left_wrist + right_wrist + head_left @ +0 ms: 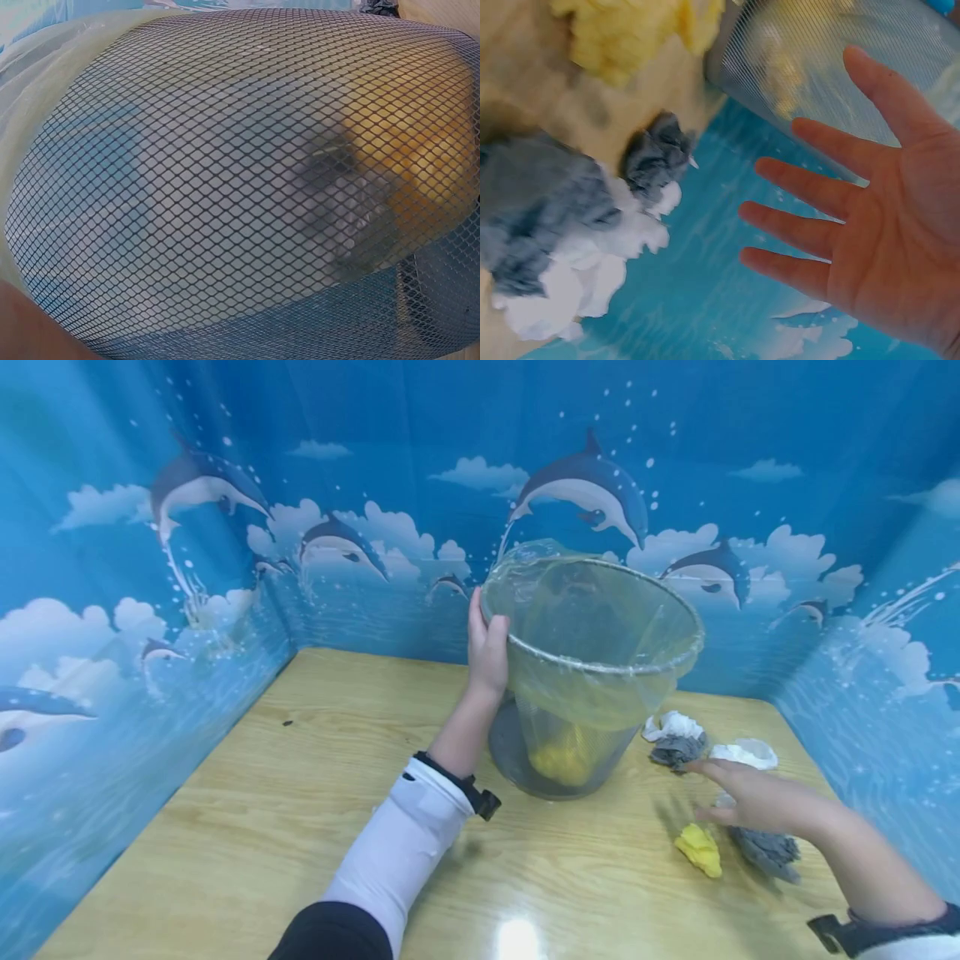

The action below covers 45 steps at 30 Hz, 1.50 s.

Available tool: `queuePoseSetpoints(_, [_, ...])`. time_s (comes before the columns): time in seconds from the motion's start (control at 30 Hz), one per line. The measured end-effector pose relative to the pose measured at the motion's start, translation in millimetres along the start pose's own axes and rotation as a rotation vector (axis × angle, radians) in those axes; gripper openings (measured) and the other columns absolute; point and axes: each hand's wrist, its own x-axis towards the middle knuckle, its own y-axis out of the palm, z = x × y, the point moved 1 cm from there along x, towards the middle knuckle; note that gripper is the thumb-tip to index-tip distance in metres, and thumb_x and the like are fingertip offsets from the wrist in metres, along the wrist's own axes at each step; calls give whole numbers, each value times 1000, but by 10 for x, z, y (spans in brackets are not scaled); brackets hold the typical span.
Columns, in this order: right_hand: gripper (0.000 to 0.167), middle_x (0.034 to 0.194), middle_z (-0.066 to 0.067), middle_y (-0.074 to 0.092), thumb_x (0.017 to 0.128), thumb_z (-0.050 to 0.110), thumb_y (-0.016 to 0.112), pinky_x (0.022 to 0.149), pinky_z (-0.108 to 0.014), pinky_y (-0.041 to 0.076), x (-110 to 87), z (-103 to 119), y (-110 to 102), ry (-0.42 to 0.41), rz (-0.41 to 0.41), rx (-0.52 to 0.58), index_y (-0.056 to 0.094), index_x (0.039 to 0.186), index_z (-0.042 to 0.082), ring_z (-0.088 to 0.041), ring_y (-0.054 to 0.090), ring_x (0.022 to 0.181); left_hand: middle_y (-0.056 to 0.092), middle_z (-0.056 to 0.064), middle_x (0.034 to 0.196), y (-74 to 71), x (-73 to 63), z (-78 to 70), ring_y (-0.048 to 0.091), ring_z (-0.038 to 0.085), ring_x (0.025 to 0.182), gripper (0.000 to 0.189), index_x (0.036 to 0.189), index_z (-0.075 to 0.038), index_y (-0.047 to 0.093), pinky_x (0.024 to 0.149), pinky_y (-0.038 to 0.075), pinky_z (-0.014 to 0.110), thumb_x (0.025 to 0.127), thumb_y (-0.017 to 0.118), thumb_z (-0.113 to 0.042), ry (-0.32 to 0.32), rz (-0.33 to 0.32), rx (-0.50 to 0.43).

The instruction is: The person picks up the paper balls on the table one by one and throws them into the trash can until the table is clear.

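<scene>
A mesh wastebasket (600,664) lined with a thin translucent yellowish bag stands in the middle of the table, leaning somewhat. My left hand (489,647) holds its rim on the left side, thumb toward me. Through the mesh wall (225,187), the left wrist view shows yellow crumpled paper (442,165) and something greyish at the bottom. To the right of the basket, my right hand (765,797) hovers with fingers spread and holds nothing. Below and around it lie a yellow crumpled paper (700,850), a grey one (768,853), another grey one (677,749) and white ones (742,753).
The wooden table (300,827) meets a blue dolphin-print curtain (375,460) at the back and both sides. A small dark speck (287,723) lies on the left part of the table.
</scene>
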Motion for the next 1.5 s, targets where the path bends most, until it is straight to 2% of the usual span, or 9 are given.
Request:
queuePoseSetpoints(0.2, [85,141,-38,37,82,42,73,91,-67,42,-40,-26,132,3,115,107,37,143,-6,-59,40,122,12,0,163,-9,18,-6,17,21,149,69,157,-22,11,119,20,45,92,37,-28,3,5,-2])
queuePoseSetpoints(0.3, [88,140,-37,38,79,37,77,91,-66,42,-46,-32,186,1,160,147,36,143,-6,-58,39,123,13,0,163,-10,14,-8,18,21,148,69,157,-22,12,119,21,45,93,36,-27,-1,3,-1])
queuePoseSetpoints(0.57, [88,140,-40,34,69,25,82,91,-70,40,-38,-28,333,-3,173,152,40,141,-4,-62,37,122,13,0,163,-11,12,5,18,21,148,70,157,-22,11,119,21,44,92,37,-26,-2,1,0])
queuePoseSetpoints(0.73, [90,134,-37,41,61,20,86,91,-69,41,-8,-29,428,-13,174,96,45,137,-4,-60,42,117,13,-1,163,-8,7,0,18,20,148,70,157,-22,11,119,21,45,92,36,-27,-2,2,-1])
queuePoseSetpoints(1.0, [85,119,-27,50,51,14,87,79,-56,52,15,-34,539,-10,134,-17,52,127,1,-43,57,98,15,1,162,7,-4,-4,22,23,147,69,157,-21,12,118,23,46,92,36,-28,8,-7,-6])
queuePoseSetpoints(1.23, [75,120,-26,49,54,-1,81,78,-52,54,67,11,582,29,178,67,51,124,5,-40,58,98,15,1,162,3,-12,-16,22,23,147,69,157,-21,12,118,24,45,92,36,-27,6,-7,-11])
queuePoseSetpoints(1.4, [71,114,-21,49,52,-10,73,63,-33,52,113,32,606,58,179,85,52,117,11,-28,57,87,15,1,162,0,-3,1,21,22,147,69,157,-21,12,118,23,45,92,36,-27,9,-7,-6])
queuePoseSetpoints(1.5, [69,113,-18,49,53,-14,69,55,-26,47,127,26,618,87,174,102,53,114,13,-23,55,79,15,1,162,-3,-5,8,21,23,147,69,157,-21,12,118,23,45,92,36,-27,11,-4,-3])
